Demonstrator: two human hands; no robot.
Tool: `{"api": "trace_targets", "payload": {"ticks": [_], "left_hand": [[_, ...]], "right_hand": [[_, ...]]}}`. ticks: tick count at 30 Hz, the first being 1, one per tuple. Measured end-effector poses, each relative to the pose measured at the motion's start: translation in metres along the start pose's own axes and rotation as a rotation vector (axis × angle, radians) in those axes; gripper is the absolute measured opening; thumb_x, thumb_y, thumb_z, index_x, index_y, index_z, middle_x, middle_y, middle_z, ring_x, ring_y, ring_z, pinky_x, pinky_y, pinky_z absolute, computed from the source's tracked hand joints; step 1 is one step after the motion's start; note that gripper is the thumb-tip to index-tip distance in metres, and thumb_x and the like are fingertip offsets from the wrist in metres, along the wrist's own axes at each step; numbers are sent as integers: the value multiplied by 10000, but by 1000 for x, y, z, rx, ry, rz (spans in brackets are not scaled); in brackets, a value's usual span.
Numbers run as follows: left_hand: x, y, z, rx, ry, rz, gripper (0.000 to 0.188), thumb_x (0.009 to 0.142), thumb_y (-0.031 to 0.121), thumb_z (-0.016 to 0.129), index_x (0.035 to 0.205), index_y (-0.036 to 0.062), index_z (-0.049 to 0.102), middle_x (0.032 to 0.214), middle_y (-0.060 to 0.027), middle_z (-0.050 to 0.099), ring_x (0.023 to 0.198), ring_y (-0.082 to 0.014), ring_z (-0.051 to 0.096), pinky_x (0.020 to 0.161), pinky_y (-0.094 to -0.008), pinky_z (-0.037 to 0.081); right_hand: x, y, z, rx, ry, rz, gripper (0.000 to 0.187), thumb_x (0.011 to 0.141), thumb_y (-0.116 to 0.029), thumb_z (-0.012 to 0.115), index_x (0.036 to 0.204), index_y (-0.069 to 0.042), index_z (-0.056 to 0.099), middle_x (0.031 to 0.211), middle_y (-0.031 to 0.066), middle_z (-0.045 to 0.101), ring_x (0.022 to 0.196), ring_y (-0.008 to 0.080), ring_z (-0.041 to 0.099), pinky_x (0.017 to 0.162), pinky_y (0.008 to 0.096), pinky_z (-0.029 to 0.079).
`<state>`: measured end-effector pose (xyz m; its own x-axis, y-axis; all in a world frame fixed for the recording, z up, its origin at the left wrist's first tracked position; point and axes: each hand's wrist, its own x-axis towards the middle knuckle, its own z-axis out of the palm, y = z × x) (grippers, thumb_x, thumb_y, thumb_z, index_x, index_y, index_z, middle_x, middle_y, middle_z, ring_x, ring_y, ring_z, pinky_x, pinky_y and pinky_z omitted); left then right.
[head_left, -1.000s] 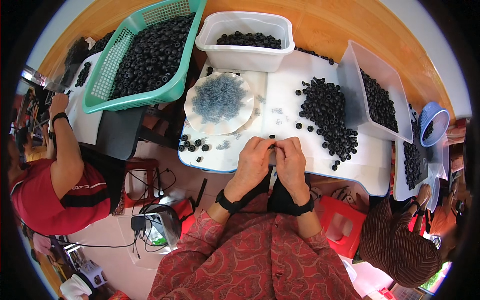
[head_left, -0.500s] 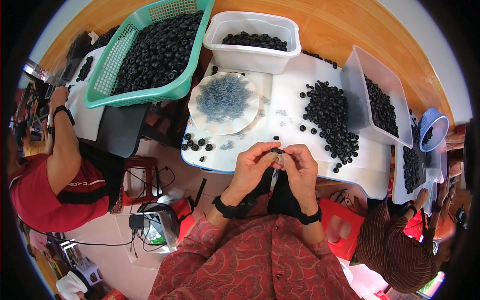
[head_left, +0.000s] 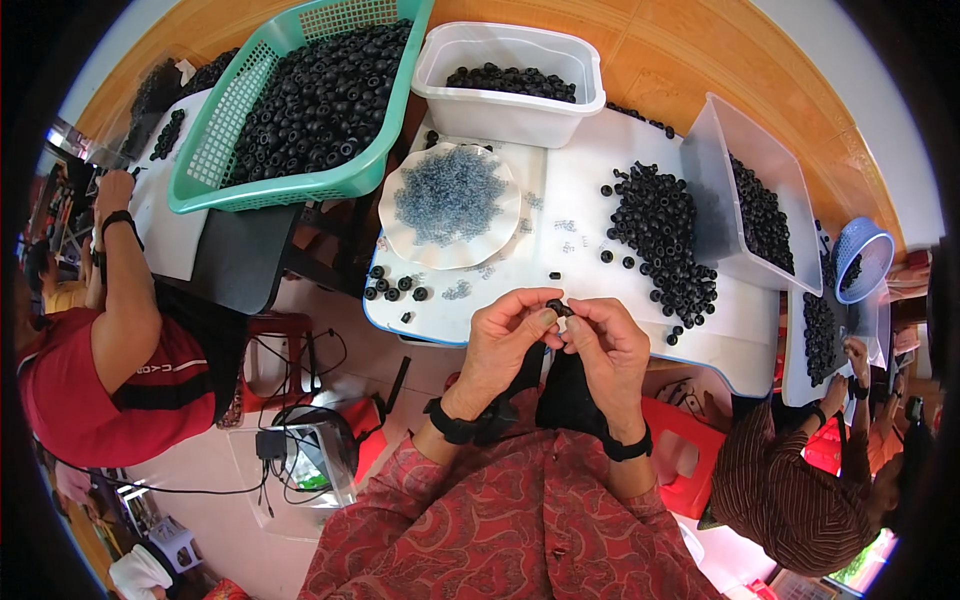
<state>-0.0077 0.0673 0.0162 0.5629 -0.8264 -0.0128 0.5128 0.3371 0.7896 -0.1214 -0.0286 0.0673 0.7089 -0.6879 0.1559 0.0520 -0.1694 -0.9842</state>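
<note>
Just over the table's near edge, a small black round plastic part (head_left: 557, 306) is pinched between the fingertips of both my hands. My left hand (head_left: 503, 340) is closed on it with thumb and forefinger. From the other side, my right hand (head_left: 608, 356) grips it too; the fingers partly hide its shape. A short black cylindrical piece (head_left: 555, 275) lies on the table just beyond my fingers. Farther off to the left, a white scalloped plate (head_left: 408, 247) holds a heap of tiny grey spring-like pieces (head_left: 450, 195). To the right spreads a pile of black round parts (head_left: 655, 225).
A green basket (head_left: 185, 185) and a white tub (head_left: 500, 118), both with black parts, stand at the back. On the right is a clear bin (head_left: 715, 190). Several loose parts (head_left: 400, 287) lie near the left edge. Co-workers sit left (head_left: 120, 370) and right (head_left: 790, 490).
My right hand has shifted slightly to the right and its fingers have moved, so more of the black part shows. The right co-worker's hand has moved up.
</note>
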Motion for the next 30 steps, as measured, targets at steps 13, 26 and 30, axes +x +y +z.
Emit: {"api": "trace_targets", "payload": {"ticks": [13,26,30], "left_hand": [[-5,4,-2,-110,-60,-48,329,955,14,648,1278,-44,620,986,-79,694,772,-129,659,748,-252,563],[-5,12,3,-51,-90,-20,280,964,7,638,1243,-19,646,925,-30,658,752,-92,652,718,-218,541],[-6,17,3,63,-116,0,290,961,-4,633,1251,-7,650,955,-32,644,761,-95,650,719,-215,533]], "right_hand": [[-5,0,-4,109,41,64,154,879,75,697,1026,27,699,976,57,653,839,108,644,732,219,518],[-7,-6,-4,109,44,67,154,868,84,697,1013,31,690,990,59,640,882,114,616,796,235,501],[-7,-8,-5,86,30,48,150,870,83,696,1009,26,688,996,59,635,891,113,615,798,234,501]]}}
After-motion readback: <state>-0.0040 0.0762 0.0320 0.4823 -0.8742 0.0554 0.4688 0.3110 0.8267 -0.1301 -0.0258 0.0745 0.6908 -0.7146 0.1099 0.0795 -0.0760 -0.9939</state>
